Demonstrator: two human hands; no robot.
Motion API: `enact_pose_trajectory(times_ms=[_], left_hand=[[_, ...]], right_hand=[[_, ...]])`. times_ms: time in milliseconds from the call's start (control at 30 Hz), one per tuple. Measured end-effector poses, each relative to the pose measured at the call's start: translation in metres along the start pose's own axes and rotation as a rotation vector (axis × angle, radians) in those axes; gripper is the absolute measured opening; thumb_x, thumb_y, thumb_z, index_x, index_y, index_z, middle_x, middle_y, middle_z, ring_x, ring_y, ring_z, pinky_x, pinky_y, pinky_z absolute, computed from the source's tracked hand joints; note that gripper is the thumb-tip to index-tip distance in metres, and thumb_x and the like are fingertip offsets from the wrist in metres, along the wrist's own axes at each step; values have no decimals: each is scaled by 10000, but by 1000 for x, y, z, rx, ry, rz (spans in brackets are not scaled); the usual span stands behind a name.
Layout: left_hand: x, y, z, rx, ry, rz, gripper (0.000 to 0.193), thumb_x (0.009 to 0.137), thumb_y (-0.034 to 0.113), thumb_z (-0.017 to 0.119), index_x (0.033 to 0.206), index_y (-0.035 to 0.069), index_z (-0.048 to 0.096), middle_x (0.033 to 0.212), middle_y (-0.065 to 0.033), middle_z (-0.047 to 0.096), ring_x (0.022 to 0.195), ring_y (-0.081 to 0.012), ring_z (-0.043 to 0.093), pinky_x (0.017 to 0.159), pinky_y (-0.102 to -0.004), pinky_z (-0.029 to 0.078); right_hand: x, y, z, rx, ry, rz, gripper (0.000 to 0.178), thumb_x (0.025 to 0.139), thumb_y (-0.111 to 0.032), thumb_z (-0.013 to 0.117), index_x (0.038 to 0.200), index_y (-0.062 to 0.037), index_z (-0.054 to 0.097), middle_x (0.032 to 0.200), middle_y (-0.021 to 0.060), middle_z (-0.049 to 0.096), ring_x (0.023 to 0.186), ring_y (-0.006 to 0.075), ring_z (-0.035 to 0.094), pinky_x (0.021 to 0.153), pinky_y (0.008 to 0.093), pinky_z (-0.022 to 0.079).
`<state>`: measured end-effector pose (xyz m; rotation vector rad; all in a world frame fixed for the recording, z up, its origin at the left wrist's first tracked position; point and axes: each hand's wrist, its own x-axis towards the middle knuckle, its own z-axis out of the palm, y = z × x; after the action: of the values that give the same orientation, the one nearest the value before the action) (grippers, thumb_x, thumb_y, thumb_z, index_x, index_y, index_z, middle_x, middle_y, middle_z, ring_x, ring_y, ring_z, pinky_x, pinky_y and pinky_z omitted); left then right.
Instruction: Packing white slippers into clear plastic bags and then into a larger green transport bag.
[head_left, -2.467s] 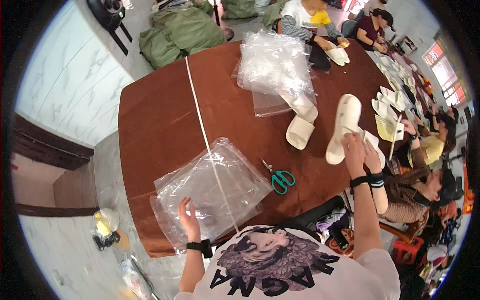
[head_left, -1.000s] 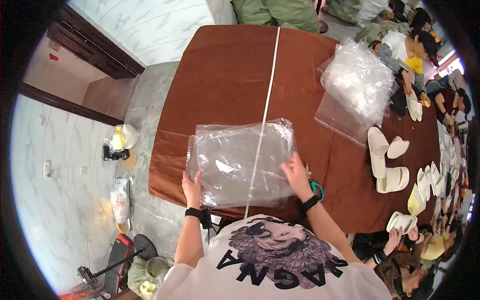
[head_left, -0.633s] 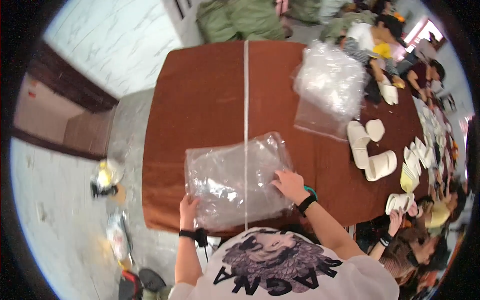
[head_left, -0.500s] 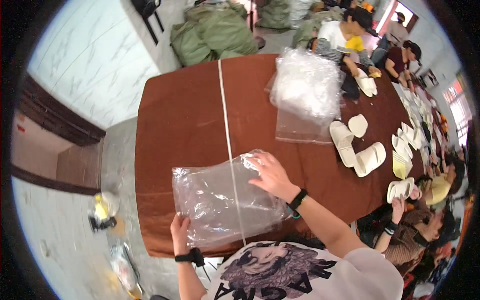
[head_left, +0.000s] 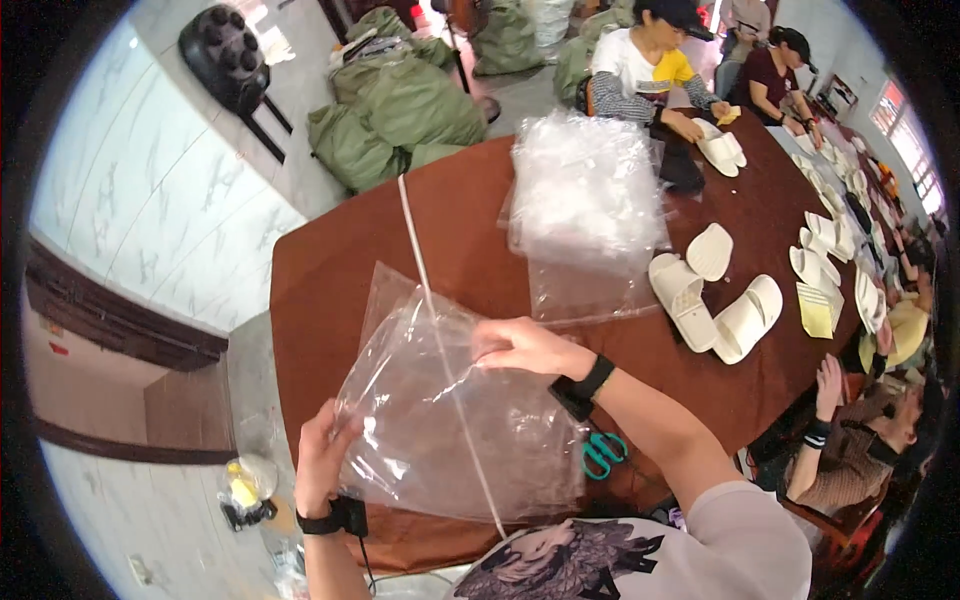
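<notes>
1. Grips the left edge of a clear plastic bag (head_left: 440, 430) with the left hand (head_left: 325, 455), with thumb and fingers bent round the film.
2. Pinches the upper right part of the same bag with the right hand (head_left: 520, 347), with fingers curled inward and creases running out from the tips.
3. Spreads the bag over the near side of a brown-covered table (head_left: 330, 300); shows a white line (head_left: 415, 240) on the cover straight through the clear plastic.
4. Has further clear film (head_left: 378, 295) jutting out at the upper left; cannot tell whether from a second bag or a flap of the first.
5. Has teal-handled scissors (head_left: 602, 455) on the table, just beside the bag's right edge.
6. Bears a pile of clear bags (head_left: 585, 190) farther along the table; cannot tell the contents through the white glare.
7. Shows cream slippers (head_left: 685, 300) to the right of the pile, loose on the cover.
8. Shows bulging green sacks (head_left: 415, 115) on the floor beyond the table, with contents hidden.
9. Shows a small floor bag (head_left: 262, 475) left of the table, with something yellow inside.
</notes>
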<state>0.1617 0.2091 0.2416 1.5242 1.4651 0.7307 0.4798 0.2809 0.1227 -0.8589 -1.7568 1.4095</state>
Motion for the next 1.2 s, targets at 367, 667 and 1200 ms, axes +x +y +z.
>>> enact_pose_trajectory(times_ms=[367, 667, 1200], left_hand=[[113, -6, 114, -15, 138, 266, 222, 891, 10, 563, 1111, 13, 588, 1149, -74, 575, 1109, -171, 528, 959, -301, 407], [58, -81, 130, -22, 16, -160, 245, 919, 61, 541, 1159, 18, 570, 1120, -81, 590, 998, -161, 553, 860, -297, 445], [-96, -228, 53, 62, 300, -258, 285, 867, 40, 597, 1151, 18, 594, 1118, -105, 626, 1077, -217, 579, 936, -321, 441]], right_hand=[[-59, 47, -269, 76, 1120, 134, 166, 838, -155, 634, 938, -30, 591, 756, 45, 639, 618, 92, 549, 486, 247, 413], [-23, 137, -427, -800, 1369, 521, 456, 794, -223, 700, 1131, 0, 488, 1070, 207, 614, 959, 318, 609, 830, 430, 494], [-159, 68, 52, -802, 394, 220, 481, 816, -129, 663, 1273, -130, 511, 1416, 165, 378, 1298, 365, 367, 1071, 466, 311]])
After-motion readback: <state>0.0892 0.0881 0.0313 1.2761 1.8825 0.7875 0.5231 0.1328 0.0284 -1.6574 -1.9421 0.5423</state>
